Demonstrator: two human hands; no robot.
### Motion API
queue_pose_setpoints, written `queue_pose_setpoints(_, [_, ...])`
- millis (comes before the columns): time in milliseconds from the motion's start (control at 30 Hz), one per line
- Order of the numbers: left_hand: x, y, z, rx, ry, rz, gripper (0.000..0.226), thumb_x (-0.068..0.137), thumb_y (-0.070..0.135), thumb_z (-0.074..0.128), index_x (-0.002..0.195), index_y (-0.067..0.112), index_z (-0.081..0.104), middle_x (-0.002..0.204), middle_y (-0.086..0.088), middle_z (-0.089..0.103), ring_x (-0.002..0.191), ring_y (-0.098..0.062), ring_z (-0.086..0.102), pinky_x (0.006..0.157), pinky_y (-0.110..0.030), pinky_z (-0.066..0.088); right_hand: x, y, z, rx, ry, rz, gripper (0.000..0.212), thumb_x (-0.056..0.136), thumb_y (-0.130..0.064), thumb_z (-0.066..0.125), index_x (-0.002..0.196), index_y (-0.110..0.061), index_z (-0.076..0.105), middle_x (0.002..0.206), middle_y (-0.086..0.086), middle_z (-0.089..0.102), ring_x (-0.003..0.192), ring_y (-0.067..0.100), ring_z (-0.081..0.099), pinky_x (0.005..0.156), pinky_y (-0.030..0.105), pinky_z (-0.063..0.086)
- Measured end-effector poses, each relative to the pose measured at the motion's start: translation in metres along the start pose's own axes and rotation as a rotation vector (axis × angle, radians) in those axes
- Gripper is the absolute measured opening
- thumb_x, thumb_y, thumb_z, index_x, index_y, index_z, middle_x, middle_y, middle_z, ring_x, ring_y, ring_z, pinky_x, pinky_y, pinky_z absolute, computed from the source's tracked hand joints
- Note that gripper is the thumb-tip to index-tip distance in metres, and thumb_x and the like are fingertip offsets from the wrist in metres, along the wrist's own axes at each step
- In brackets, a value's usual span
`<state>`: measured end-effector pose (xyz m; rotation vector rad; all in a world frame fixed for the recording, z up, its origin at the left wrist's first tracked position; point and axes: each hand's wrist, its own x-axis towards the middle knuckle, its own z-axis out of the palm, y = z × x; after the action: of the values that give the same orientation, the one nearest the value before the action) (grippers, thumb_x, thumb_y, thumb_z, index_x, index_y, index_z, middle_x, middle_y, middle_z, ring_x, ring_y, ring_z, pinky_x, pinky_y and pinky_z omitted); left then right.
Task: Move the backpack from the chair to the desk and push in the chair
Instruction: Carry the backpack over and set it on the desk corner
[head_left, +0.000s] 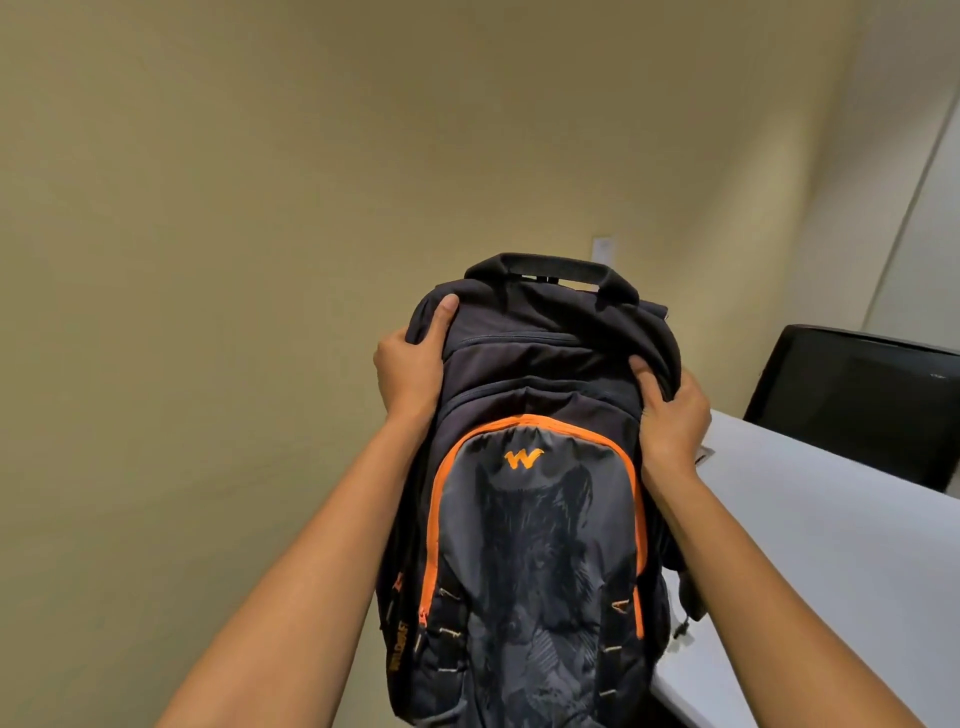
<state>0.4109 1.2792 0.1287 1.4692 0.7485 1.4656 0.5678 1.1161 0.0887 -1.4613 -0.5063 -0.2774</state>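
The left hand (410, 371) grips the upper left shoulder of a backpack (535, 467), thumb lying flat on the front fabric and the fingers wrapped out of sight behind it. The right hand (672, 415) clasps the upper right side the same way, thumb pressed into a fold of cloth, fingers hidden around the back. Both bare forearms reach up from the lower corners of the view.

The backpack is held upright between the two hands, front panel facing the viewer. It is dark navy, with a grey front pocket outlined by an orange zip and an orange "W" logo above a dark printed design. Its carry handle (558, 270) arches free at the top.

Just to the right, partly behind the bag, lies a pale counter (831, 545). A black chair (862, 395) back rises beyond it. A plain beige wall (260, 208) fills the rest.
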Motion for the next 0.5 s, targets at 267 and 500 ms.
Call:
queue_pose_setpoints(267, [0.029, -0.002, 0.080, 0.000, 0.086, 0.010, 0.066, 0.070, 0.062, 0.068, 0.047, 0.018, 0.026, 0.041, 0.010, 0.025, 0.038, -0.007, 0.024, 0.042, -0.026, 0.023, 0.103, 0.023, 0.011, -0.007, -0.070, -0.080, 0.042, 0.088, -0.042, 0.061, 0.113, -0.008, 0.065, 0.110, 0.011, 0.068, 0.098, 0.021, 0.060, 0.079, 0.024, 0.041])
queue_pose_setpoints(500, [0.050, -0.011, 0.131, 0.001, 0.169, 0.001, 0.067, 0.070, 0.065, 0.067, 0.046, 0.019, 0.024, 0.043, 0.009, 0.025, 0.037, -0.007, 0.023, 0.044, -0.028, 0.024, 0.171, 0.044, 0.031, -0.017, -0.112, -0.129, 0.045, 0.088, -0.045, 0.060, 0.111, -0.007, 0.065, 0.109, 0.012, 0.069, 0.100, 0.025, 0.062, 0.078, 0.024, 0.043])
